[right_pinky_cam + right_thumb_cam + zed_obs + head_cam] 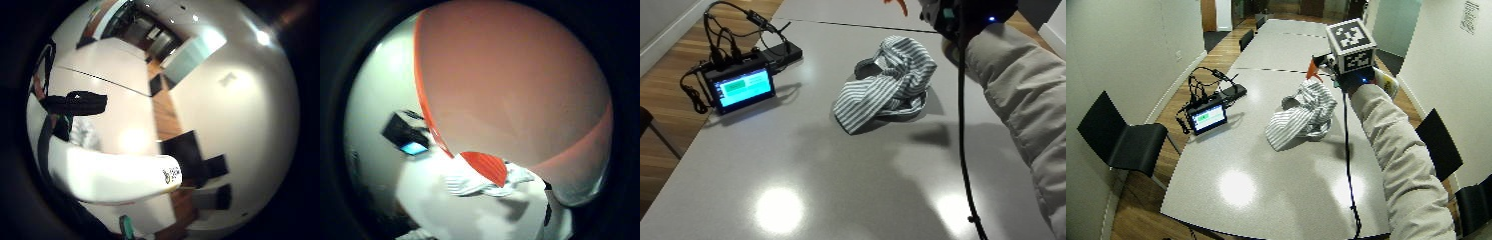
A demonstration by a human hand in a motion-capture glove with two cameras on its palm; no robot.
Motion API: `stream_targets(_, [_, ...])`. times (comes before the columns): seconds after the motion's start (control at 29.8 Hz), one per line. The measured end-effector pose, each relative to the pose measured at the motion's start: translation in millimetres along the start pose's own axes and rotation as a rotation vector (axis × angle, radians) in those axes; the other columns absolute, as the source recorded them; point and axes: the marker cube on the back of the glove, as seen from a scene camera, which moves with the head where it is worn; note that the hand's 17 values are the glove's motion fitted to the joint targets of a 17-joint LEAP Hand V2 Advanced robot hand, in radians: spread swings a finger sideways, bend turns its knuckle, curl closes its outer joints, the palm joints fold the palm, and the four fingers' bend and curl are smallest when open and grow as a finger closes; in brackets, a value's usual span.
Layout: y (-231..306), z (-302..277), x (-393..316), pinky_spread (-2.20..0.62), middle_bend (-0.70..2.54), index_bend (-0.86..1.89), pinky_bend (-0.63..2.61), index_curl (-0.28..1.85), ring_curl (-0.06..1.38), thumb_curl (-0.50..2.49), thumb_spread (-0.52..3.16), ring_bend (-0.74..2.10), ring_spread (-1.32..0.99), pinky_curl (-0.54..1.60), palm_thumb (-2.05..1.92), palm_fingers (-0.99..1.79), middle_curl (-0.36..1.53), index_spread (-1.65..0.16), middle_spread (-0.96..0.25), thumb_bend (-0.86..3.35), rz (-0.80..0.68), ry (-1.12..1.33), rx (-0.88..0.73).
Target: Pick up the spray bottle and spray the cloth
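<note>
A grey-and-white striped cloth (889,85) (1302,112) lies bunched in the middle of the grey table (840,190). My gloved right hand (953,15) (1351,77) is raised just beyond the cloth's far right side and grips the spray bottle (1387,82). Its orange nozzle (896,5) (1313,70) sticks out to the left, above the cloth's far edge. The bottle's white body (115,175) lies close across the little finger side palm view. Its orange head (510,90) fills the thumb side palm view, with the cloth (480,182) below it on the table.
A small device with a lit screen (740,87) (1207,117) and a tangle of black cables (733,30) stands on the table's left side. Black chairs (1122,140) (1439,142) flank the table. My sleeve (1026,100) reaches over the right edge.
</note>
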Motion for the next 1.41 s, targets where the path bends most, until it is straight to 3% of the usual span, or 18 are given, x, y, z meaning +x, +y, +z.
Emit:
stream_targets(0.3, [2.6,-59.2,-58.8,-0.25,0.42,0.16,0.47,0.58,0.5,0.7,0.31,0.53,-0.18,0.48,1.18,1.16,0.55,-0.24,-0.13,-0.01,0.233,-1.147,0.046])
stream_targets(0.54, [18.5,-91.2,-185.2,-0.24,0.4,0.13,0.44,0.56,0.51,0.7,0.38,0.52,-0.17,0.48,1.2,1.07,0.55,-0.24,-0.12,-0.02,0.123,-1.645,-0.111])
stream_targets(0.74, [44.6,-76.5,-261.1,-0.22,0.39,0.12,0.43,0.54,0.51,0.69,0.44,0.51,-0.16,0.49,1.2,1.06,0.56,-0.24,-0.11,-0.02,0.052,-1.694,-0.164])
stream_targets(1.11, [75.1,-53.1,-311.2,-0.22,0.34,0.12,0.41,0.51,0.51,0.68,0.55,0.5,-0.15,0.5,1.21,1.04,0.56,-0.25,-0.12,-0.02,-0.003,-1.648,-0.181])
stream_targets(1.21, [93.0,-33.4,-317.8,-0.19,0.35,0.12,0.32,0.5,0.52,0.66,0.63,0.49,-0.15,0.48,1.16,0.88,0.57,-0.26,-0.13,-0.04,-0.035,-1.689,-0.293])
stream_targets(1.31, [112.8,-23.5,-312.4,-0.08,0.41,0.19,0.09,0.54,0.52,0.62,0.72,0.38,-0.13,0.46,1.06,0.37,0.58,-0.28,-0.11,-0.06,-0.082,-1.733,-0.383])
stream_targets(1.41, [128.8,-29.3,-292.8,-0.02,0.41,0.17,0.1,0.53,0.51,0.6,0.77,0.33,-0.12,0.42,1.02,0.24,0.57,-0.29,-0.09,-0.05,-0.133,-1.739,-0.432])
